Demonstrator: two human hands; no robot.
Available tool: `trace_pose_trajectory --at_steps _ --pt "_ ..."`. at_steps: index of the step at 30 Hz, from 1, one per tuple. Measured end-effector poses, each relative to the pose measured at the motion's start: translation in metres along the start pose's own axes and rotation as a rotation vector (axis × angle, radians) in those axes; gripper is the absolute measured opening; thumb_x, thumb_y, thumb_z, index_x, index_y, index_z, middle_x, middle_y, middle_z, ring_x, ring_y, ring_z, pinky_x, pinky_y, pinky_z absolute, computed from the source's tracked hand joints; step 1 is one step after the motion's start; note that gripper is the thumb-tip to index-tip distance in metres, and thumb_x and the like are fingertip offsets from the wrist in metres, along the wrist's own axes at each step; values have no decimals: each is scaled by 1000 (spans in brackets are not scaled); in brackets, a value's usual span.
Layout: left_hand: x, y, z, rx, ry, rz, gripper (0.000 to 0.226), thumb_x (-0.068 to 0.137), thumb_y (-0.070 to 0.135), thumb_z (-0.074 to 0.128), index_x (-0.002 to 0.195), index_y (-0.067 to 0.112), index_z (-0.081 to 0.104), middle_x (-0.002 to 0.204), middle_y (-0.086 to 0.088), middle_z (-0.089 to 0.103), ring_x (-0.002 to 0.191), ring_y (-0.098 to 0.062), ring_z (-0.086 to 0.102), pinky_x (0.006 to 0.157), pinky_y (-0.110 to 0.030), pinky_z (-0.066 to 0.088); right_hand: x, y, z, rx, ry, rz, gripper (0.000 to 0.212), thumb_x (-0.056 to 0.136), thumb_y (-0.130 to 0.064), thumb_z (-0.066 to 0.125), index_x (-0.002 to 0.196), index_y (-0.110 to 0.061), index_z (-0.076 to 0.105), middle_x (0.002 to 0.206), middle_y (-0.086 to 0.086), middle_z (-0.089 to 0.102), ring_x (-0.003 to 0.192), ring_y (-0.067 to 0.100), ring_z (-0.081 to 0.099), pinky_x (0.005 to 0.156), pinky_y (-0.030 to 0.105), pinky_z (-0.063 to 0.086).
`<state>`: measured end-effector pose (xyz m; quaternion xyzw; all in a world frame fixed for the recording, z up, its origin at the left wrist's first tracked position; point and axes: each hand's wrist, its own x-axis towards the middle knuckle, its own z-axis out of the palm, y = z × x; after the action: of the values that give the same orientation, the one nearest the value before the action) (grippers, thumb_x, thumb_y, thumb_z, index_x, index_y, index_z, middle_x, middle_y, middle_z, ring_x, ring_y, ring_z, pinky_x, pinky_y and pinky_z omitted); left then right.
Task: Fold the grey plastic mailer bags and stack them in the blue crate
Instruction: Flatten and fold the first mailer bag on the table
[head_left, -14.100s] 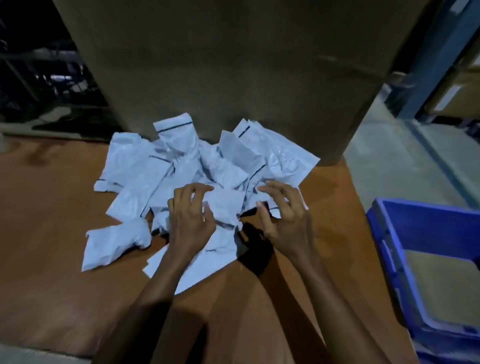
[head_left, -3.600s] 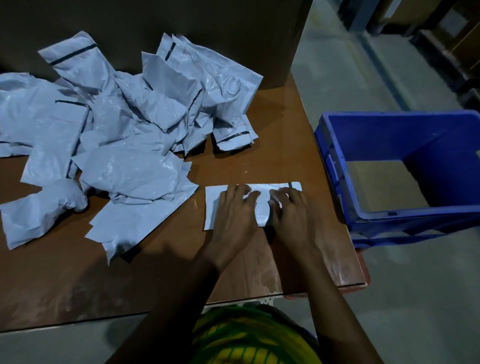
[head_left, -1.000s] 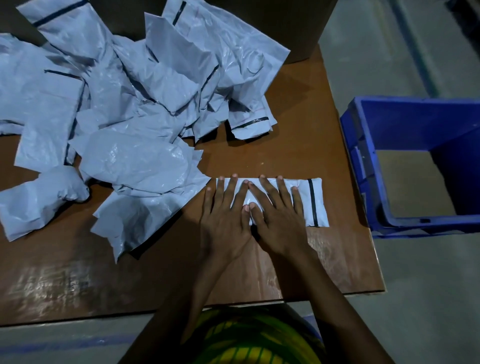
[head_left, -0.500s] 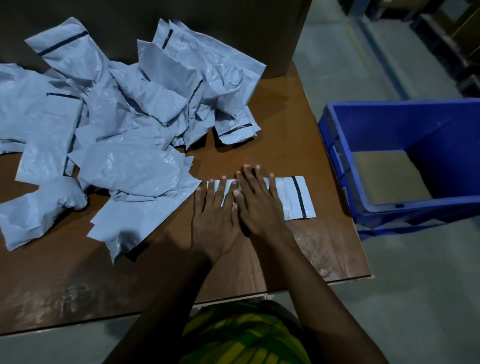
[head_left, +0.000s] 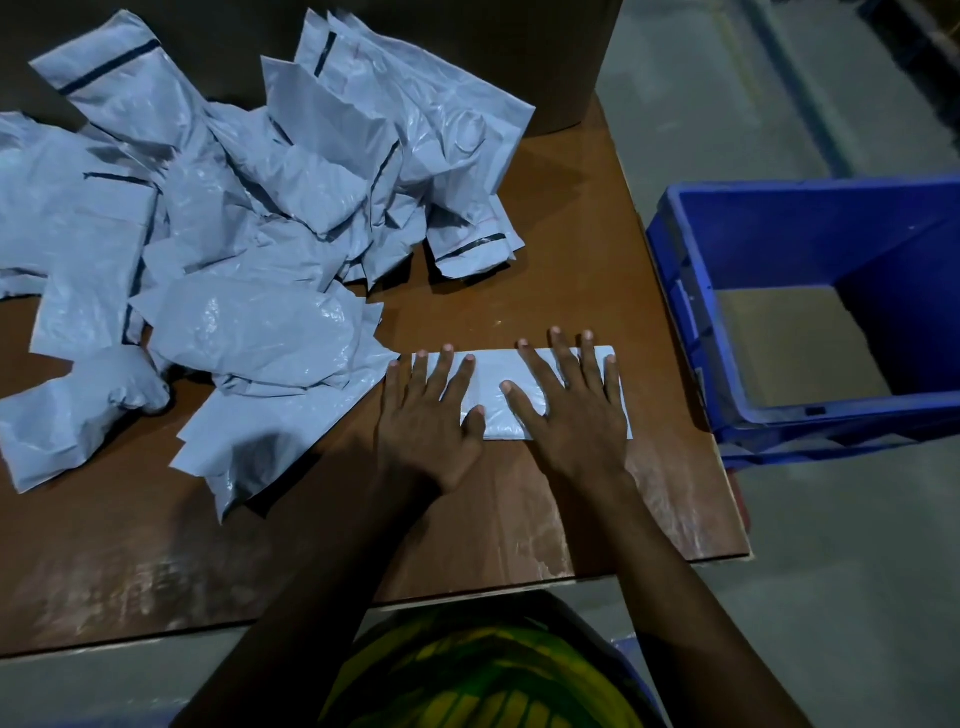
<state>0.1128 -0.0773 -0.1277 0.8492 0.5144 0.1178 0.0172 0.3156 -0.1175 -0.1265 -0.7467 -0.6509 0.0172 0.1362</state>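
Note:
A folded grey mailer bag (head_left: 493, 387) lies as a narrow strip on the brown table (head_left: 561, 249), near its right edge. My left hand (head_left: 426, 410) presses flat on the strip's left end, fingers spread. My right hand (head_left: 566, 400) presses flat on its right part, fingers spread, covering most of that end. A heap of crumpled grey mailer bags (head_left: 249, 218) covers the table's back and left. The blue crate (head_left: 779, 234) stands on the floor right of the table; no bags show inside it.
A large brown cardboard box (head_left: 467, 41) stands at the table's back edge behind the heap. Grey concrete floor (head_left: 831, 571) lies to the right and in front. The table's near edge runs just in front of my yellow-green clothing (head_left: 483, 675).
My hands were side by side at the strip's left; the right hand has slid rightward along the bag, covering its black stripe. The left hand stays at the left end.

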Motion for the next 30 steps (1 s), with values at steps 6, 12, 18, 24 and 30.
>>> trace_pose_trajectory --at_steps 6,12,18,24,30 --pt "12 11 15 3 57 38 55 110 44 24 163 27 27 171 -2 19 159 -29 13 125 -57 16 0 4 2 19 14 -33 64 104 -69 27 161 -40 27 173 -1 11 160 25 -2 127 55 8" --pt "15 16 20 32 93 11 53 110 43 23 162 32 29 170 0 23 158 -29 16 127 -53 12 1 2 7 17 17 -20 62 105 -63 37 161 -40 26 173 -1 8 160 27 -2 128 54 2" --pt "17 17 18 2 53 25 54 110 42 21 163 32 25 172 -1 16 159 -34 9 125 -58 16 3 -2 9 -15 19 4 60 105 -63 33 161 -39 27 173 -1 11 160 27 0 128 54 3" --pt "15 16 14 -17 78 47 53 110 40 28 162 31 28 171 -3 17 158 -36 10 125 -58 15 14 -4 -1 -97 47 -56 61 109 -57 7 163 -34 22 173 4 12 159 32 6 124 62 0" --pt "9 17 13 -39 82 43 53 110 39 29 162 29 28 171 -5 17 158 -36 8 125 -59 15 10 -13 17 -55 73 24 58 111 -53 14 164 -31 20 173 0 11 160 28 4 124 63 11"
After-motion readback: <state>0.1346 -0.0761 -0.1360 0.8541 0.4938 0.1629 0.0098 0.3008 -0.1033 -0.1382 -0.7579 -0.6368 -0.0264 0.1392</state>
